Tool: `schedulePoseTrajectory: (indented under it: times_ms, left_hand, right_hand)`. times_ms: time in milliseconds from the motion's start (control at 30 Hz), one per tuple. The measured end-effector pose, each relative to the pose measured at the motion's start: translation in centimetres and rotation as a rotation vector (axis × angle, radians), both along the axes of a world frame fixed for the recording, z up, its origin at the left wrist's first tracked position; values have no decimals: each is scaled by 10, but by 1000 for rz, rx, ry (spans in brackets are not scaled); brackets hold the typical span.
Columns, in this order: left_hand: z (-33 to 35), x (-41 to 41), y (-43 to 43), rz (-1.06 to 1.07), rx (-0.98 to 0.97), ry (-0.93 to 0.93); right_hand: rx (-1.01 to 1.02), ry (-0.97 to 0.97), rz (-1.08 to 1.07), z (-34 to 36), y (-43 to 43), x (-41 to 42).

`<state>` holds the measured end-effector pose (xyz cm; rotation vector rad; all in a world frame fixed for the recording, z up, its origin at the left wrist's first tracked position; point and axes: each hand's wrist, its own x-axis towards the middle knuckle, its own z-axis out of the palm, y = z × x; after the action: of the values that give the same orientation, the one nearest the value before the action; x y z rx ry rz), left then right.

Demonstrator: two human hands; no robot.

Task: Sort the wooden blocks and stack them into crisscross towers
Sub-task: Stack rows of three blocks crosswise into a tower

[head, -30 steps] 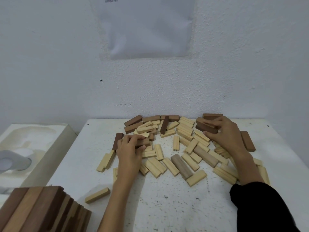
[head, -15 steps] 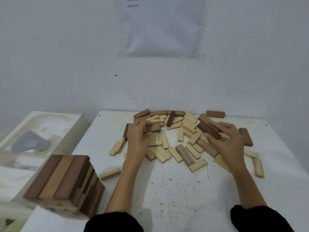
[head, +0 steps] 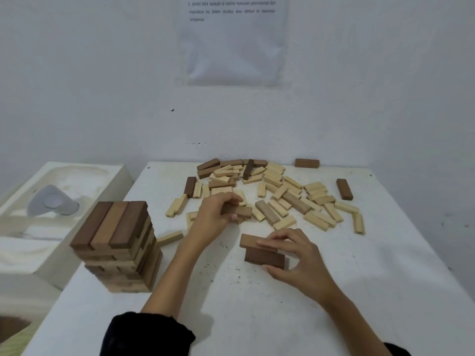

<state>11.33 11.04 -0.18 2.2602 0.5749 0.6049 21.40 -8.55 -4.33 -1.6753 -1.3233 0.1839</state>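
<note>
Left hand [head: 213, 217] grips dark brown blocks [head: 240, 211] at frame centre, at the near edge of the scattered pile of light and dark blocks [head: 272, 191] on the white table [head: 257, 317]. Right hand [head: 295, 255] pinches two stacked brown blocks [head: 259, 250], lower centre. Crisscross tower [head: 118, 247] stands lower left; paper sheet [head: 234, 39] on wall, top centre.

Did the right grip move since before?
Yes. The right grip, holding two brown blocks, came away from the scattered pile by the wall toward the table's near edge.
</note>
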Motion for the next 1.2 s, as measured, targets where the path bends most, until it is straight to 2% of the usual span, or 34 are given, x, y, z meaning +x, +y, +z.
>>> schedulePoseTrajectory:
  times_ms: [267,467,600,667,1000,1200]
  left_hand:
    - [-20,-41,-23,-151,-21,141]
    - [-19,-60,-28,-216,-79,70]
    - [-15,-82,-26,-330,-209,276]
    - [-18,-89,-27,-367,-172,335]
    - [-22,-84,-28,-332,-170,302]
    - [-18,-84,-31,-331,-163,314]
  right_hand:
    - [-124,-58,123,-6,-15,-27]
    - [-207,-72,84,-5,-14,-32]
    - [-282,-94,52,-3,-11,-33]
    - [-317,-100,51,0,-7,-33]
    - [-500,-46,103,12,-5,-18]
    - [-513,-86,85,11,-3,-19]
